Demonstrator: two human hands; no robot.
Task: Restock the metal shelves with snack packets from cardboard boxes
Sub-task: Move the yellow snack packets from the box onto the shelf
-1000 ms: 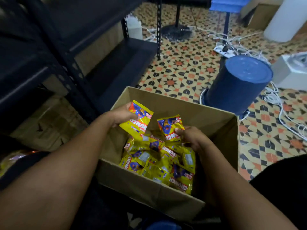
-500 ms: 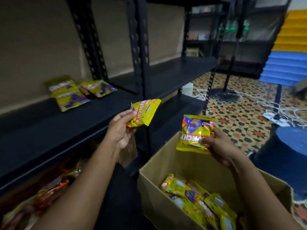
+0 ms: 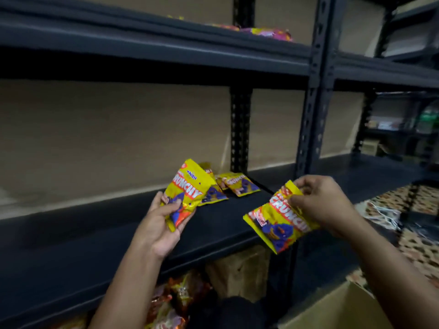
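My left hand (image 3: 164, 224) grips the lower end of a yellow snack packet (image 3: 188, 188), held upright over the dark metal shelf (image 3: 95, 229). My right hand (image 3: 318, 203) pinches the top of a second yellow packet (image 3: 278, 222), which hangs tilted at the shelf's front edge. Two more yellow packets (image 3: 237, 184) lie flat on the shelf near the rear upright, partly hidden behind the left packet. Only the rim of the cardboard box (image 3: 332, 309) shows, at the bottom right.
A higher shelf (image 3: 166, 46) carries pink and yellow packets (image 3: 268, 33). Black perforated uprights (image 3: 313, 96) split the bays. Orange packets (image 3: 175, 298) and a brown box (image 3: 240, 269) sit under the shelf. Patterned floor tiles with white cables (image 3: 384, 214) lie to the right.
My view has tilted up from the box to the shelves. Both hands carried their packets up and forward to the middle shelf; the left packet is now over the shelf.
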